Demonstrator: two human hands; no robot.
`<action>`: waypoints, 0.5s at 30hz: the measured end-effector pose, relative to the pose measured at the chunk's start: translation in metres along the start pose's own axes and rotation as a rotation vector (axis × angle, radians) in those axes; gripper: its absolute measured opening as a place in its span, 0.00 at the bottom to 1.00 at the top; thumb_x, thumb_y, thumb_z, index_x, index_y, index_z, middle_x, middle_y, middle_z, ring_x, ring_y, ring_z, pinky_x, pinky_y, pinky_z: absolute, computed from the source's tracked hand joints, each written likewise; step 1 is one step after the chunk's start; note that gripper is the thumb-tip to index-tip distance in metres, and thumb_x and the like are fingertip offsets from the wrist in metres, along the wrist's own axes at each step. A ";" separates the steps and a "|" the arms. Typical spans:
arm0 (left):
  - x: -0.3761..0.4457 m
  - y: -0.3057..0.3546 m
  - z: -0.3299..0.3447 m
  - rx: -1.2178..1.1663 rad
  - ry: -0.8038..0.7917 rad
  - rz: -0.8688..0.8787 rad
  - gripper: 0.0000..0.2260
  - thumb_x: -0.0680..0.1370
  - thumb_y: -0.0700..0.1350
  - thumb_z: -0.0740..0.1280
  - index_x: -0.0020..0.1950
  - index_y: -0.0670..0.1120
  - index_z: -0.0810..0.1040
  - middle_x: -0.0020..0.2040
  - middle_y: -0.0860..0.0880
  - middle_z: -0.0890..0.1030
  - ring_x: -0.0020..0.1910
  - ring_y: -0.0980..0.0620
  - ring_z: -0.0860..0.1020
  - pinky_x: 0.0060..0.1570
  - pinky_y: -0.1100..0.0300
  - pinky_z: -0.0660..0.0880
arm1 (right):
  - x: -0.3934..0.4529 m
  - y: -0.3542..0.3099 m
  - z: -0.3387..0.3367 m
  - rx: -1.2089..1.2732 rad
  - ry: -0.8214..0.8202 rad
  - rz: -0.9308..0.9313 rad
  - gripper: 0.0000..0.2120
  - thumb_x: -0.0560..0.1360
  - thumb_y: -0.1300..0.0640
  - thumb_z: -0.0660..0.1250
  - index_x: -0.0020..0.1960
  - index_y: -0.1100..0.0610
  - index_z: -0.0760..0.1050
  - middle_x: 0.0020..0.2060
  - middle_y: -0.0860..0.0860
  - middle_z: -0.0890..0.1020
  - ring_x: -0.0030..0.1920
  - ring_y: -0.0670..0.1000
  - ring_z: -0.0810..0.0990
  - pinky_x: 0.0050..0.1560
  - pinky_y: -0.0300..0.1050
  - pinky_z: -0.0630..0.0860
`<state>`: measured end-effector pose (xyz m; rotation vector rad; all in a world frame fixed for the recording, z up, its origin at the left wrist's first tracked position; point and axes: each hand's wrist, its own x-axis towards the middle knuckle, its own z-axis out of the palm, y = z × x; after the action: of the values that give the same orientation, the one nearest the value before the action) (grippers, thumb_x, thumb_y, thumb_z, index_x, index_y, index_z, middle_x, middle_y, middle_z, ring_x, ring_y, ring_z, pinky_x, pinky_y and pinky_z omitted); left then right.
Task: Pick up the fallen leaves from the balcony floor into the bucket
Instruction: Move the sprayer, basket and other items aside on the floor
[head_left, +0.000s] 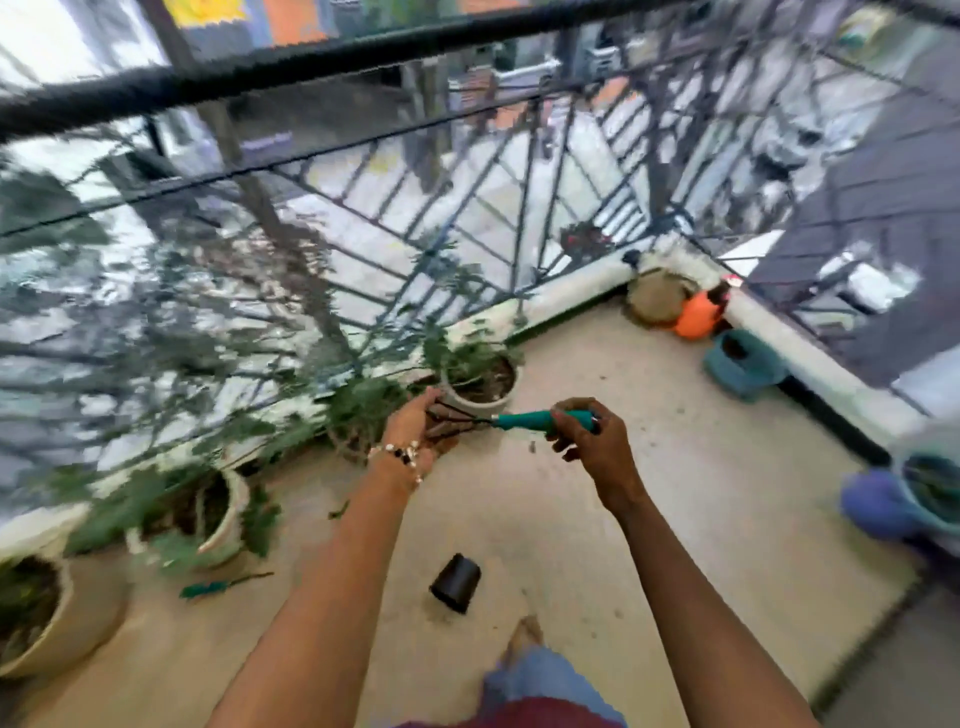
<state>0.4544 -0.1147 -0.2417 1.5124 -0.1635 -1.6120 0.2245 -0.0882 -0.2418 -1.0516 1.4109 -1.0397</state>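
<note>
Balcony floor (597, 519), pots along railing | right hand (587, 441) fingers curled round teal hand rake (519, 418) handle | left hand (415, 434) cupped at prongs, holding debris | black cup (456, 582) lying mid-floor

Potted plants (480, 374) stood along the railing (519, 208) at left, a tipped cup (456, 582) lay on the floor (675, 493) lower centre, and a watering can (698, 314) sat in the far corner.

light: soft, even daylight | shadows: faint | blur: heavy motion smear, worst at edges | distortion: wide-angle bowing
</note>
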 end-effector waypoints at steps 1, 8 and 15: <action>0.008 -0.006 0.030 0.045 -0.019 0.000 0.07 0.80 0.47 0.64 0.45 0.46 0.78 0.38 0.44 0.81 0.30 0.47 0.82 0.30 0.57 0.79 | 0.008 -0.001 -0.027 0.014 0.044 0.006 0.06 0.76 0.60 0.70 0.51 0.60 0.76 0.34 0.59 0.82 0.29 0.51 0.78 0.28 0.38 0.72; 0.042 -0.044 0.246 0.246 -0.245 -0.142 0.10 0.80 0.49 0.63 0.42 0.47 0.76 0.37 0.50 0.78 0.35 0.50 0.78 0.38 0.57 0.74 | 0.056 -0.013 -0.198 0.185 0.411 0.043 0.11 0.75 0.57 0.71 0.50 0.64 0.76 0.33 0.56 0.80 0.30 0.51 0.77 0.28 0.41 0.72; 0.077 -0.071 0.416 0.344 -0.420 -0.235 0.05 0.79 0.44 0.64 0.48 0.45 0.78 0.47 0.43 0.80 0.44 0.41 0.80 0.52 0.48 0.76 | 0.115 0.009 -0.325 0.327 0.659 0.120 0.08 0.75 0.55 0.71 0.48 0.60 0.76 0.34 0.57 0.79 0.30 0.50 0.76 0.29 0.42 0.72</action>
<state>0.0754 -0.3148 -0.2412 1.4625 -0.5356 -2.1669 -0.1074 -0.1806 -0.2522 -0.3841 1.7085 -1.5466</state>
